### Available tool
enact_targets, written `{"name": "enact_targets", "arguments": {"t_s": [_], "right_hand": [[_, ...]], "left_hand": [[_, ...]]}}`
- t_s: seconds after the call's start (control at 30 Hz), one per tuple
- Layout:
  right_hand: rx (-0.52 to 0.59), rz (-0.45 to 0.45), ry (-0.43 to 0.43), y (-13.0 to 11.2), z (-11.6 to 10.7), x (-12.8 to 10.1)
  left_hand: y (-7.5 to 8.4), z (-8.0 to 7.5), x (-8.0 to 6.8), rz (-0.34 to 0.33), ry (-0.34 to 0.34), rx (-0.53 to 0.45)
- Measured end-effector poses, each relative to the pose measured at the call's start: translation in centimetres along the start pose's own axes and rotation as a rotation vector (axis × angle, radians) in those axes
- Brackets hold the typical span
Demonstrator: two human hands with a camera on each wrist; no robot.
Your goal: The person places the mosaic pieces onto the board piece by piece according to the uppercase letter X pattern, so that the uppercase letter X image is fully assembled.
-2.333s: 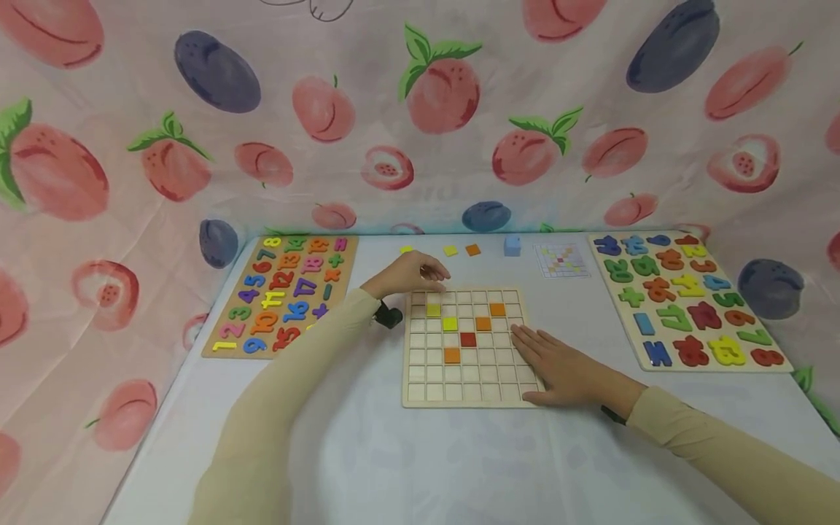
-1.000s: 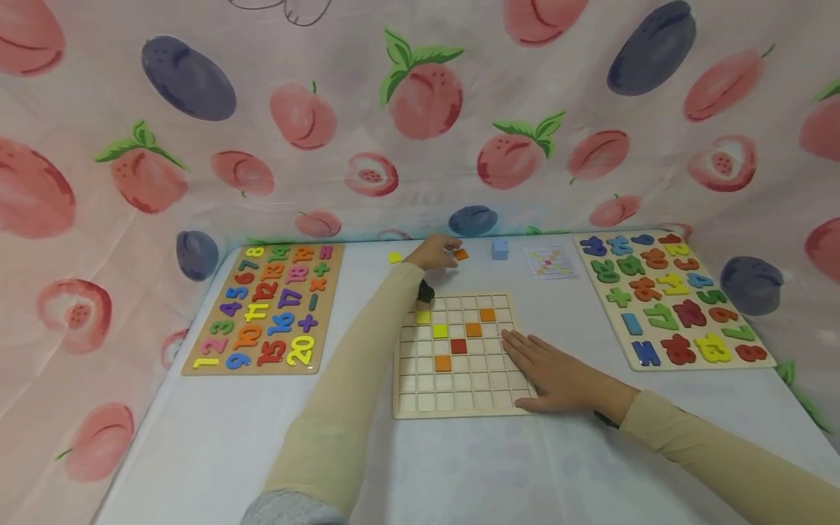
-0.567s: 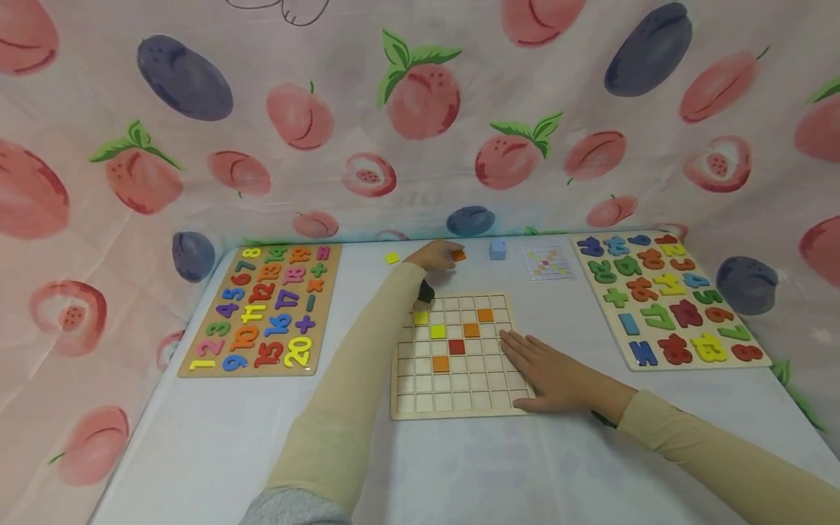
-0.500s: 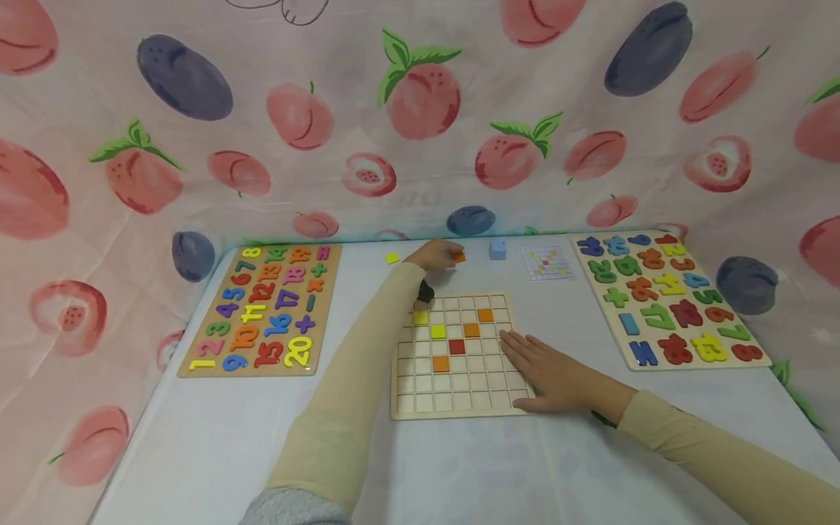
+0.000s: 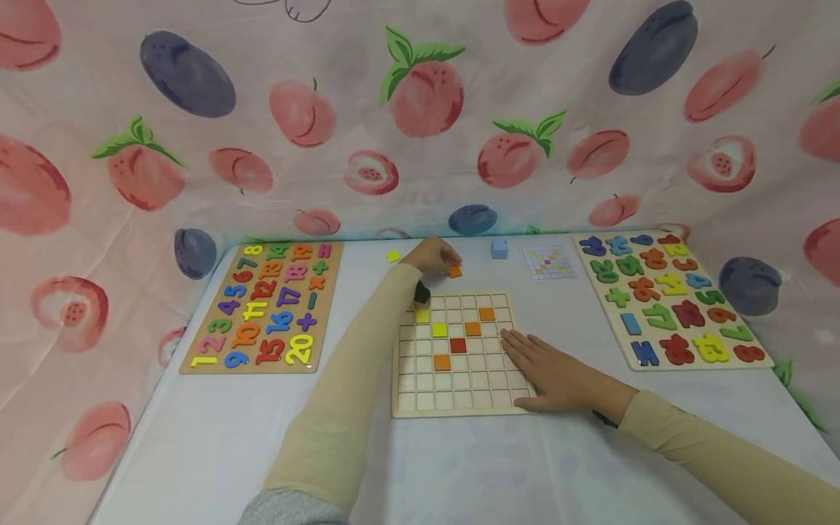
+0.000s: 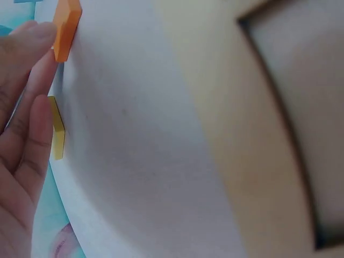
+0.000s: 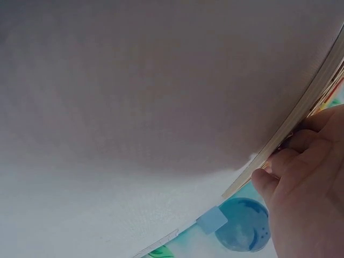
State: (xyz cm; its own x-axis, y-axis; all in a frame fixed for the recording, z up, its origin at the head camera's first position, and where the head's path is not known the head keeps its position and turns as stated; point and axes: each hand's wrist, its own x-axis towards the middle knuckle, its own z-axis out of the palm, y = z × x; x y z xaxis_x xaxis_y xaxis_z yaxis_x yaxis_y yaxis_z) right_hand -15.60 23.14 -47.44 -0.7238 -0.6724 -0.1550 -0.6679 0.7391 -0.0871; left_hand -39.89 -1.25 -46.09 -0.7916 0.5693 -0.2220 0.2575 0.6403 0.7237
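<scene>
My left hand (image 5: pixel 433 257) pinches an orange square tile (image 5: pixel 455 271) between thumb and fingers, just beyond the far edge of the wooden grid board (image 5: pixel 453 400). In the left wrist view that orange tile (image 6: pixel 67 31) stands tilted at the fingertips, and a yellow tile (image 6: pixel 58 131) shows behind the fingers. My right hand (image 5: pixel 554 375) rests with straight fingers on the board's right edge. On the grid lie two yellow tiles (image 5: pixel 439 330), one red tile (image 5: pixel 457 345) and three orange tiles (image 5: pixel 472 329). The left forearm covers the board's upper left corner.
A loose yellow tile (image 5: pixel 392 256) lies behind the left wrist. Farther right are a blue block (image 5: pixel 499 249) and a printed pattern card (image 5: pixel 548 262). Number puzzle boards flank the grid, one left (image 5: pixel 262 310), one right (image 5: pixel 669 302). A fruit-print cloth (image 5: pixel 420 175) hangs behind.
The left hand has gone from the board's far left edge to the loose orange tile, picked it up and drawn it slightly nearer the board. The right hand stays on the board's edge.
</scene>
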Motion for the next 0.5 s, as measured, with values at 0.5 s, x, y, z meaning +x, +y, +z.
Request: {"name": "enact_targets", "arguments": {"t_s": [0.5], "right_hand": [[0.002,0.004,-0.012,-0.08,-0.09,-0.02]], "left_hand": [[0.13,-0.14,-0.62,-0.026,-0.090,0.039]]}}
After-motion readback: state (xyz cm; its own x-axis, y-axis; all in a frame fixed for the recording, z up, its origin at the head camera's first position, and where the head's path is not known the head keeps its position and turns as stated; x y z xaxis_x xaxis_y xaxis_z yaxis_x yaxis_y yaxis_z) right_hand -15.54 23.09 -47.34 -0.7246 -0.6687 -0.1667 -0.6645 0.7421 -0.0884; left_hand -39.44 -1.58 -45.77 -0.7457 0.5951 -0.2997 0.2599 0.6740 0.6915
